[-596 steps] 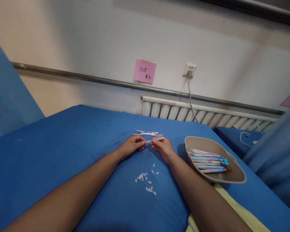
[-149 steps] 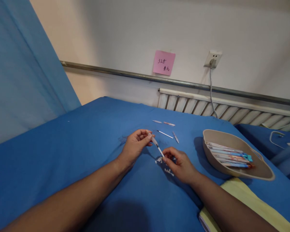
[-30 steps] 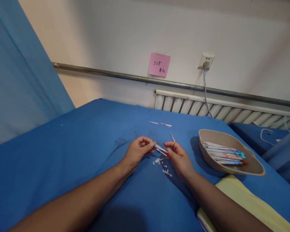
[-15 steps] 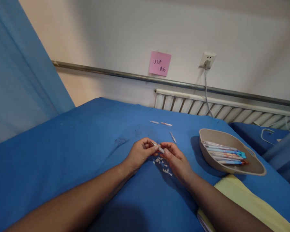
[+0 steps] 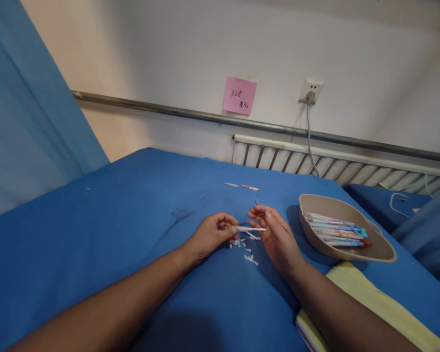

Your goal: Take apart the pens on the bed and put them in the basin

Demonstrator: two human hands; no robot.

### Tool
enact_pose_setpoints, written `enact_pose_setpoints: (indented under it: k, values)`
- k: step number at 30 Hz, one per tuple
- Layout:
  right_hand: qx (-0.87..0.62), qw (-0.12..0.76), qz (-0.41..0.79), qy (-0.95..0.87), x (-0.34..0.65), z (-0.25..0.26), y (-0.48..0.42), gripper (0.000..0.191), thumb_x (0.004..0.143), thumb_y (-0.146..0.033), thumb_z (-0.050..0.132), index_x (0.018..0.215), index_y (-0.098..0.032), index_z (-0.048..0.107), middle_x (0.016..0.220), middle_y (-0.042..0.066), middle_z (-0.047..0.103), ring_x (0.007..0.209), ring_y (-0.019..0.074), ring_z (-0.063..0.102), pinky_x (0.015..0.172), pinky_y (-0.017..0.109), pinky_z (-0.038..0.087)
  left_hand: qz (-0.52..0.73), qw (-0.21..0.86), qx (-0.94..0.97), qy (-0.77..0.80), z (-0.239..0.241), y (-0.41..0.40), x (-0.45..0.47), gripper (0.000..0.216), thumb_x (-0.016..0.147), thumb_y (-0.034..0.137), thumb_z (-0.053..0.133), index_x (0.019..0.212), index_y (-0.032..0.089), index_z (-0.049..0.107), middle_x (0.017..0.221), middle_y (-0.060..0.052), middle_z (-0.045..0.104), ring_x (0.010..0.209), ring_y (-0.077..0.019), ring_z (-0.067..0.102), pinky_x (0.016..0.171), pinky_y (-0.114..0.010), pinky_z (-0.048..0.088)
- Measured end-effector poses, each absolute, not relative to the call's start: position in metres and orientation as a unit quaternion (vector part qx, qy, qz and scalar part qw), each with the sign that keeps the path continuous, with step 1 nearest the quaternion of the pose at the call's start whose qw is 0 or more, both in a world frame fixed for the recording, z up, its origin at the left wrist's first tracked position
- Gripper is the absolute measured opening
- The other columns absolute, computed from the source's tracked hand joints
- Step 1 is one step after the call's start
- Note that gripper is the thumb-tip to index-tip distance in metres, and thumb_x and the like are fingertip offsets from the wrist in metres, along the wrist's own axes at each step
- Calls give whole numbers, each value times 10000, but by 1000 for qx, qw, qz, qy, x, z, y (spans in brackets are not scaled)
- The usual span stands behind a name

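On a blue sheet (image 5: 113,210), white conical tips (image 5: 248,250) lie before the left hand (image 5: 212,232) and right hand (image 5: 281,243), two slim plastic pens (image 5: 250,187) behind. Rightward, a beige oval plastic basket (image 5: 384,250) (multicoloured pens (image 5: 333,231) inside) stands behind a folded yellow cloth (image 5: 366,296).

Slim white stick (image 5: 256,229) | nearly level | left end hidden in left grip (image 5: 213,233) | right end jutting out

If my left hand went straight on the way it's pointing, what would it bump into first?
Probably your right hand: your left hand points that way. The white stick it holds overlaps that hand in the picture, but I can't tell if they touch.
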State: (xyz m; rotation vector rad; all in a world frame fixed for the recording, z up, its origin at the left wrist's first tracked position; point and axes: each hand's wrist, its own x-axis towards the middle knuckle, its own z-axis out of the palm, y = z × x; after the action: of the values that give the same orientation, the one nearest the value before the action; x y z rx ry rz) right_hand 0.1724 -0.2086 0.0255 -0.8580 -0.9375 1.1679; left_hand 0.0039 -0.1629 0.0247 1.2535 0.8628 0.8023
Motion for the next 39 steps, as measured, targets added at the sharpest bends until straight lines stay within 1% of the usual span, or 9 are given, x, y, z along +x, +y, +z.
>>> enact_pose_setpoints:
  k: [8, 10, 16, 18, 20, 24, 29, 34, 39]
  values:
    - [-360, 572, 557, -483, 177, 49, -213, 674, 821, -709, 223, 1158, -227, 553, 1288, 102, 531, 1213, 247, 459, 941, 412, 402, 236, 638, 651, 338, 28, -164, -1, 204, 738, 302, 666, 885, 160, 671, 717, -19, 632, 581, -103, 553, 515, -192, 426]
    - [-358, 561, 556, -498, 177, 55, -215, 715, 809, -731, 197, 1164, -230, 563, 1285, 94, 538, 1215, 250, 457, 930, 413, 407, 225, 640, 659, 326, 29, -165, -2, 202, 756, 321, 650, 893, 173, 665, 735, -18, 631, 596, -104, 553, 508, -180, 416]
    - [-344, 612, 570, -427, 192, 54, -201, 685, 817, -712, 251, 1072, -189, 614, 1213, 124, 587, 1125, 254, 528, 876, 399, 433, 228, 690, 611, 314, 34, -162, -3, 213, 774, 311, 651, 932, 168, 653, 823, -38, 644, 591, -88, 545, 525, -179, 422]
    - [-388, 647, 532, -386, 205, 42, -189, 544, 808, -646, 403, 1005, -186, 614, 1129, 120, 626, 1031, 231, 582, 827, 362, 452, 258, 712, 570, 319, 34, -157, -4, 226, 767, 299, 667, 947, 164, 649, 843, -47, 652, 592, -89, 556, 537, -189, 432]
    - [-473, 664, 444, -370, 218, 25, -175, 403, 738, -514, 594, 975, -187, 600, 1047, 97, 652, 915, 203, 617, 755, 318, 463, 295, 729, 524, 328, 33, -152, -6, 229, 750, 271, 689, 948, 161, 650, 861, -57, 663, 607, -97, 579, 545, -195, 443]
    - [-616, 570, 282, -466, 234, -11, -152, 267, 720, -366, 601, 892, -162, 612, 891, 69, 674, 813, 185, 616, 737, 311, 457, 349, 749, 445, 345, 32, -144, -9, 224, 737, 176, 696, 958, 164, 658, 901, -70, 679, 690, -119, 626, 610, -208, 486]
    - [-701, 382, 112, -592, 233, -27, -138, 255, 783, -330, 566, 982, -179, 617, 933, 73, 661, 804, 182, 608, 741, 300, 436, 357, 769, 404, 343, 29, -140, -9, 206, 774, 126, 647, 977, 155, 652, 906, -87, 688, 715, -131, 646, 660, -231, 517]
    - [-721, 279, 36, -633, 225, -23, -132, 331, 785, -391, 599, 1032, -172, 598, 997, 110, 635, 911, 227, 577, 790, 316, 409, 353, 790, 383, 323, 28, -140, -9, 193, 786, 112, 628, 977, 137, 634, 921, -98, 688, 739, -143, 656, 687, -248, 531]
    - [-723, 241, 21, -648, 226, -22, -133, 230, 842, -306, 517, 1004, -167, 603, 955, 102, 636, 897, 225, 572, 772, 314, 400, 349, 796, 380, 316, 27, -139, -10, 197, 789, 119, 628, 985, 132, 624, 951, -99, 685, 764, -144, 659, 709, -249, 531]
